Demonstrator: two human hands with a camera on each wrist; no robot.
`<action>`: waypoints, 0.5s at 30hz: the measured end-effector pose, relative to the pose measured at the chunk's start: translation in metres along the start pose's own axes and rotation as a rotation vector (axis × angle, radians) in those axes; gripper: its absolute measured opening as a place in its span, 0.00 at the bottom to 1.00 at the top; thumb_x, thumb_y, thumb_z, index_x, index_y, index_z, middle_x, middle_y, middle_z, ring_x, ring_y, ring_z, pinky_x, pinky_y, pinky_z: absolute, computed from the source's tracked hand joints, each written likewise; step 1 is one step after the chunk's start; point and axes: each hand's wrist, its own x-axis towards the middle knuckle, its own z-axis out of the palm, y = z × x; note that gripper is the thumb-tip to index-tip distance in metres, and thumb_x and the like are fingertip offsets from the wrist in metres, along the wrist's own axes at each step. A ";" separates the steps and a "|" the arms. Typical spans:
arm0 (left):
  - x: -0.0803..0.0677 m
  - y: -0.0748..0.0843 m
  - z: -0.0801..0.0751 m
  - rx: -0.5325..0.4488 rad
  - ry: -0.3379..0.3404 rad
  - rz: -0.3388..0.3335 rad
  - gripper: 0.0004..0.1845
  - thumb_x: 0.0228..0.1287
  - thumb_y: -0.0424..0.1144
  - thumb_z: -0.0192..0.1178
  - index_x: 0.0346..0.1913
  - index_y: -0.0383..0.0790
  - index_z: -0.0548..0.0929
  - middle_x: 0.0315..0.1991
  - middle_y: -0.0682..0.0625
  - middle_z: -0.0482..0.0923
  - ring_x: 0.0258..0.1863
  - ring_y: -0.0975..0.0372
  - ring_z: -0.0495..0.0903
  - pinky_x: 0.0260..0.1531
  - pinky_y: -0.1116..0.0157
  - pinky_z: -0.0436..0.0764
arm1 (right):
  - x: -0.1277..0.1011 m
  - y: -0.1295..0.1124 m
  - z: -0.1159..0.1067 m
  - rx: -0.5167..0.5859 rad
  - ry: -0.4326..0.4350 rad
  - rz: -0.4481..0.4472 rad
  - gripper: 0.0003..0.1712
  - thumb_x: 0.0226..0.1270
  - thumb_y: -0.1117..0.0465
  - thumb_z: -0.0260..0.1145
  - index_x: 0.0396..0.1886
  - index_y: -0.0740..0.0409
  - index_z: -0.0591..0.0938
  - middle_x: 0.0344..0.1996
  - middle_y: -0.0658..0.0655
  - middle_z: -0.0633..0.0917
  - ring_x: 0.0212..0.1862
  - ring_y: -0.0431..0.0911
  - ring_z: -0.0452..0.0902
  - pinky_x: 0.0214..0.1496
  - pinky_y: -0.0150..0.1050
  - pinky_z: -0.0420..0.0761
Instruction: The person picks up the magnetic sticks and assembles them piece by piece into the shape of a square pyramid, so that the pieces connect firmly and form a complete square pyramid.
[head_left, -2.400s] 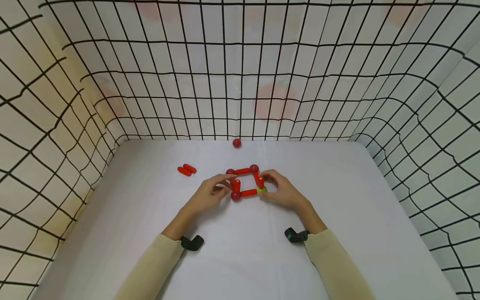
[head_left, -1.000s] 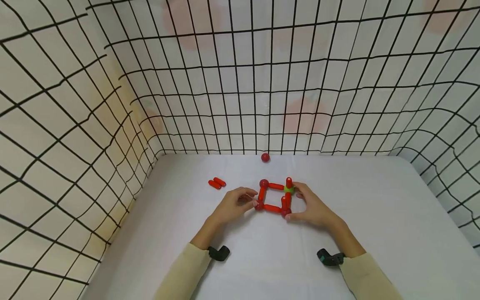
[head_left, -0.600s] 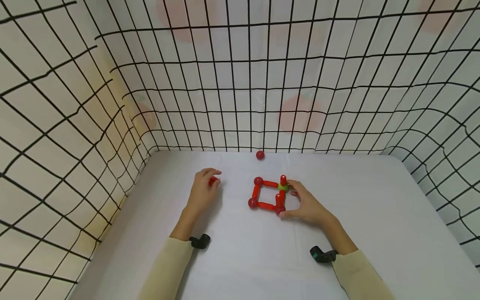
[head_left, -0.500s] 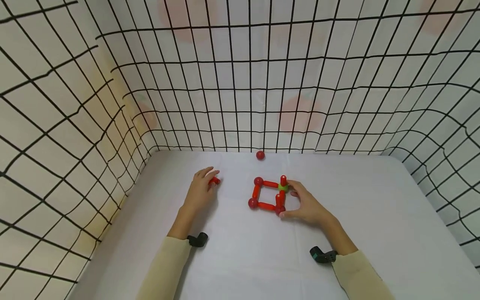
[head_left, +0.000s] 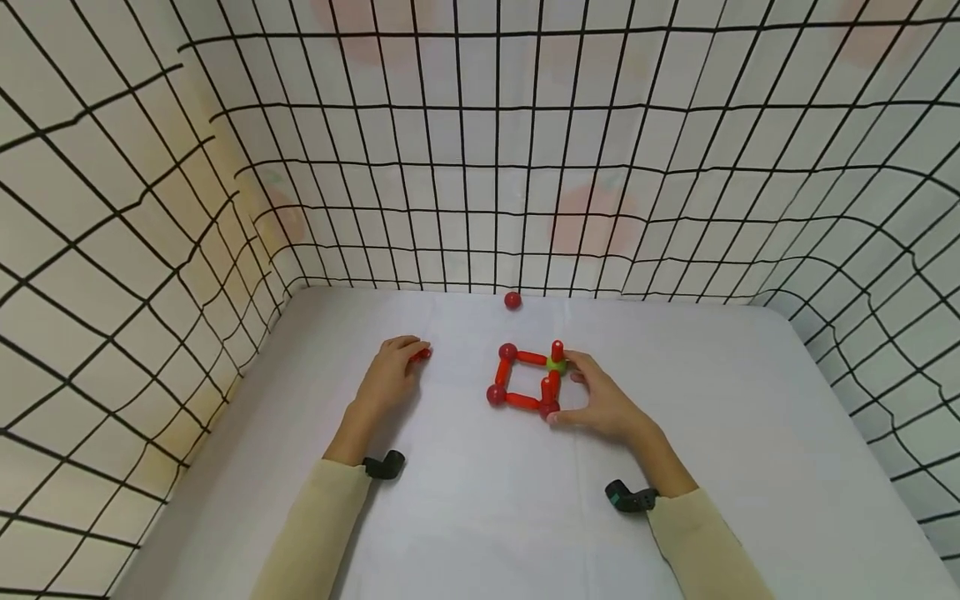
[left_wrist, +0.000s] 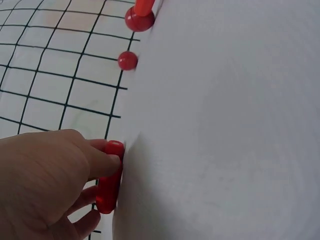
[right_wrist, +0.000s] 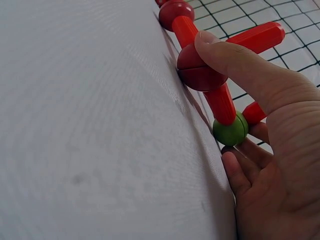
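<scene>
My left hand [head_left: 386,377] is at the left of the table, pinching a red rod [left_wrist: 110,187] between thumb and fingers close to the white surface. Whether a second rod lies beneath those fingers is hidden. To the right lies a flat square [head_left: 523,402] of red rods joined by balls, dark red at three corners. Its far right corner is a green ball [head_left: 556,366]. Two rods stand upright on the right-hand corners. My right hand [head_left: 600,404] grips that side, thumb on the near red ball [right_wrist: 200,70] and fingers against the green one.
A loose red ball [head_left: 512,300] lies at the back edge of the white table [head_left: 480,517]. Black wire mesh [head_left: 465,167] encloses the back and both sides. Dark cameras are strapped to both wrists.
The square has been turned, bringing the green ball from near right to far right. My left hand let go of it and moved left to the loose rods. The right hand stays at the square.
</scene>
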 end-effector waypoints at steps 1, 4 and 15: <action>0.001 0.001 0.001 -0.007 0.003 -0.003 0.21 0.71 0.26 0.56 0.64 0.39 0.82 0.67 0.39 0.76 0.70 0.42 0.70 0.69 0.41 0.72 | 0.000 0.000 -0.002 -0.004 0.001 -0.005 0.69 0.42 0.34 0.84 0.81 0.43 0.57 0.78 0.53 0.63 0.76 0.57 0.63 0.74 0.59 0.71; 0.008 0.005 0.008 -0.018 0.019 -0.001 0.18 0.70 0.28 0.58 0.60 0.41 0.84 0.65 0.41 0.80 0.68 0.42 0.72 0.68 0.41 0.73 | -0.002 0.003 -0.009 -0.017 0.018 -0.015 0.68 0.43 0.36 0.85 0.81 0.44 0.57 0.77 0.54 0.64 0.75 0.58 0.64 0.74 0.59 0.72; 0.001 0.002 0.006 0.082 0.074 -0.027 0.16 0.68 0.31 0.65 0.56 0.46 0.86 0.57 0.45 0.86 0.61 0.45 0.77 0.63 0.45 0.76 | -0.002 -0.001 0.002 0.013 0.002 -0.022 0.67 0.44 0.38 0.85 0.81 0.43 0.57 0.78 0.54 0.63 0.75 0.58 0.62 0.75 0.61 0.68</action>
